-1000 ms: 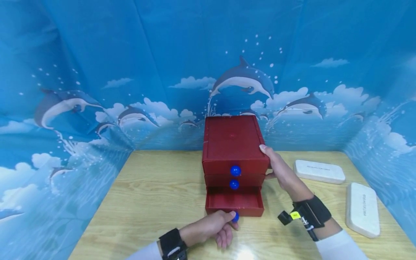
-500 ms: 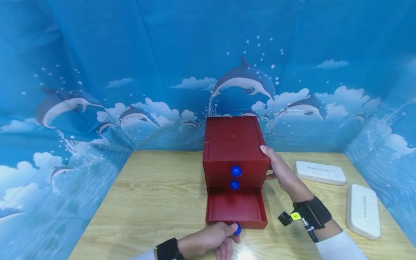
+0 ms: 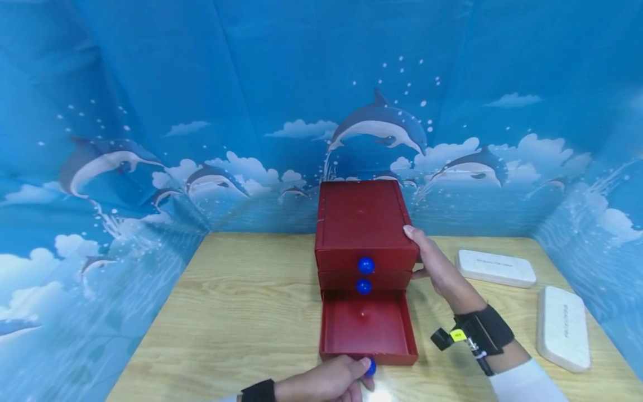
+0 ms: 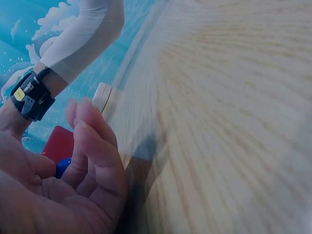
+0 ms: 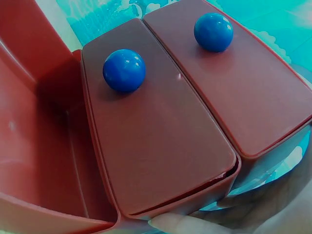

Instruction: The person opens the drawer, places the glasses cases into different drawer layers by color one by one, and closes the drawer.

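A red cabinet [image 3: 361, 215] with three stacked drawers stands toward the back of the table. Its bottom drawer [image 3: 369, 329] is pulled well out, and nothing lies inside it; the upper two drawers are in. Each drawer front has a round blue knob. My left hand [image 3: 326, 382] pinches the bottom drawer's knob [image 3: 371, 367] between thumb and fingers; in the left wrist view a bit of that blue knob [image 4: 63, 167] shows behind the fingers. My right hand [image 3: 432, 259] grips the cabinet's right side, thumb at the top edge. The right wrist view shows the closed drawer fronts [image 5: 161, 131] close up.
Two white oblong cases lie on the right of the wooden table [image 3: 236, 301]: one case [image 3: 496, 268] toward the back, the other case [image 3: 564, 328] nearer the right edge. A blue dolphin-print curtain [image 3: 281, 67] encloses the back and sides.
My left hand has drawn the bottom drawer farther out toward me by its knob, so more of its floor shows. The right hand keeps its hold on the cabinet's side.
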The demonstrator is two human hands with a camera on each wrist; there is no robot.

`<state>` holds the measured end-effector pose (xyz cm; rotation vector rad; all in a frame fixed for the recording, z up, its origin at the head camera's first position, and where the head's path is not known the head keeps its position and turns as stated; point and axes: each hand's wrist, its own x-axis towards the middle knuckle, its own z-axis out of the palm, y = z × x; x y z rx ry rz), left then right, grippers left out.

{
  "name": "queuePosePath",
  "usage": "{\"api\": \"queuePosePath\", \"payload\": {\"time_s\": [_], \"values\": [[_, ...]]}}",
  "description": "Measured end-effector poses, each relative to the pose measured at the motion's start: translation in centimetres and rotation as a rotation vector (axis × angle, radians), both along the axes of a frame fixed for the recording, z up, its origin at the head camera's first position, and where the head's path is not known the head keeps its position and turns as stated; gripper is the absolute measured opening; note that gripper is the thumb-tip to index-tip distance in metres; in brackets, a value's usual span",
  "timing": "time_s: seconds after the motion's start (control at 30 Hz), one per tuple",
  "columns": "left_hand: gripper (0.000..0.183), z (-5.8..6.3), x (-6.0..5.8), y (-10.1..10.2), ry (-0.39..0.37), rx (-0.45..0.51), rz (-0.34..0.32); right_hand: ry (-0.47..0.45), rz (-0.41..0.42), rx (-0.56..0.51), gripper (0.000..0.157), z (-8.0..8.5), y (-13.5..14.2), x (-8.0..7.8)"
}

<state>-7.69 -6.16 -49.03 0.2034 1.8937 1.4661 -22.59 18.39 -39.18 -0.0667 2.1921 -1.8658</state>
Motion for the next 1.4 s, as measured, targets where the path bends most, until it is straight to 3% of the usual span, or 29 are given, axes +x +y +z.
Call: {"api": "queuePosePath", "payload": {"time_s": [0.1, 0.33, 0.53, 0.8, 0.87, 0.97, 1.07, 1.13, 1.23, 1.4], "values": [[0.046, 0.02, 0.20, 0.04, 0.028, -0.013, 0.001, 0.003, 0.002, 0.002, 0.076, -0.05, 0.04, 0.02], [0.043, 0.21, 0.38, 0.07, -0.031, -0.008, 0.025, 0.008, 0.002, 0.000, 0.075, -0.11, 0.06, 0.04], [0.041, 0.15, 0.70, 0.27, 0.010, 0.006, 0.037, 0.008, -0.006, -0.012, 0.076, -0.07, 0.08, -0.02], [0.043, -0.06, 0.77, 0.12, 0.005, 0.019, 0.013, 0.007, -0.009, 0.000, 0.076, -0.09, 0.03, 0.00], [0.043, -0.11, 0.68, -0.01, -0.026, 0.029, 0.005, 0.008, -0.009, 0.000, 0.076, -0.14, 0.02, -0.03], [0.042, 0.04, 0.40, -0.32, -0.159, 0.073, -0.001, 0.006, -0.008, 0.001, 0.077, -0.21, 0.03, -0.08], [0.042, 0.21, 0.32, -0.55, -0.225, 0.100, -0.012, 0.002, -0.009, 0.001, 0.077, -0.24, 0.01, -0.14], [0.041, 0.24, 0.31, -0.58, -0.241, 0.110, -0.012, 0.000, -0.007, 0.000, 0.077, -0.23, -0.01, -0.15], [0.042, 0.08, 0.46, -0.46, -0.193, 0.100, -0.010, -0.001, -0.004, -0.001, 0.077, -0.22, 0.01, -0.14], [0.042, 0.19, 0.78, -0.67, -0.244, 0.145, -0.026, -0.001, -0.009, -0.003, 0.077, -0.19, -0.06, -0.06]]}}
